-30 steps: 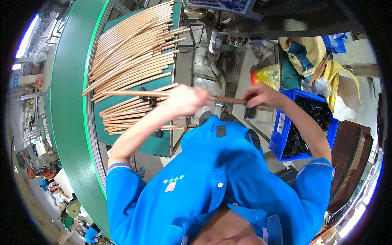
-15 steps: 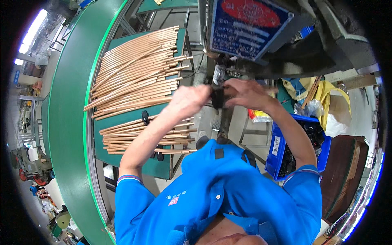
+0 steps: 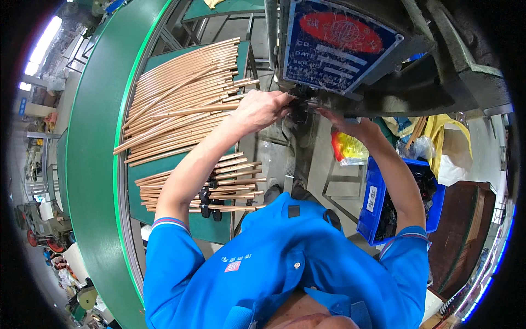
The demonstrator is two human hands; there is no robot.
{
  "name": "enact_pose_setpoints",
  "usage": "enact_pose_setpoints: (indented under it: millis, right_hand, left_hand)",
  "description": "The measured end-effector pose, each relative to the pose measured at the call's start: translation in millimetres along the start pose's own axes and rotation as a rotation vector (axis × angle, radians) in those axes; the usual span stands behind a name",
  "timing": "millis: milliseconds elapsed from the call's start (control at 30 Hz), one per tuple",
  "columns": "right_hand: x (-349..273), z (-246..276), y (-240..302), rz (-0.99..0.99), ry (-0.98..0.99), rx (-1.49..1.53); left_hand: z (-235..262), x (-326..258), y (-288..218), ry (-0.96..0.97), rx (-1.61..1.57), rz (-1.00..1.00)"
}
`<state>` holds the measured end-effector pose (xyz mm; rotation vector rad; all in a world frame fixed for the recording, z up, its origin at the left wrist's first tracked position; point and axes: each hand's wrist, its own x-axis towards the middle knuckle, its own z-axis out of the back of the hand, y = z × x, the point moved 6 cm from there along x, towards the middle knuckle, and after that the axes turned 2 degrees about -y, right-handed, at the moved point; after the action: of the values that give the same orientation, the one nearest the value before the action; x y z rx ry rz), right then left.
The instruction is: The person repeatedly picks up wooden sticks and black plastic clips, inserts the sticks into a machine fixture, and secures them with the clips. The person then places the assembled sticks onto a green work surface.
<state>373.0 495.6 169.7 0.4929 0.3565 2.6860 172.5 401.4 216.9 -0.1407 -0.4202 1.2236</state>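
Along the far left, a curved green conveyor band (image 3: 90, 164) is running past the green tabletop (image 3: 164, 170), and on this tabletop a big fan of copper-coloured tubes (image 3: 181, 104) is lying, with a smaller bundle (image 3: 219, 186) nearer to the person's body. Next to the small bundle a dark hand tool (image 3: 207, 198) is resting (it looks like pliers, but I cannot tell for sure). Moving toward the middle, the left hand (image 3: 260, 108) is reaching up to a small dark part (image 3: 298, 107) at the mouth of the grey machine (image 3: 438, 66), just under its blue plate (image 3: 339, 49); its fingers are curled closed around that spot, though what exactly they are gripping is hidden. The right hand (image 3: 342, 123) is meeting it from the other side, with fingers stretched and pinching toward the same dark part; whether they are truly holding it I cannot tell. My judgement for this step: both hands should be keeping the piece straight and steady at the opening, with fingertips staying clear of the moving parts. Further right, a blue bin (image 3: 378, 203) with dark pieces is standing below the right forearm.
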Motion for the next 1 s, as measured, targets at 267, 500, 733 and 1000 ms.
enact_pose_setpoints:
  millis: [267, 500, 733, 1000]
  right_hand:
    - [10.7, 7.4, -8.8, -0.217, 0.321, -0.223]
    - [-36.1, 43.1, 34.1, -0.044, -0.280, 0.009]
    - [3.8, -83.6, -49.4, -0.726, 0.088, -0.037]
    - [-23.0, -164.8, -188.9, -0.633, 0.067, 0.232]
  left_hand:
    - [-0.2, 11.8, -9.8, 0.143, -0.043, 0.085]
    - [15.7, -16.5, 8.4, 0.072, -0.072, 0.117]
    - [17.4, -23.5, 16.3, 0.043, -0.021, 0.105]
    - [-1.5, -15.0, 21.3, 0.087, -0.034, 0.076]
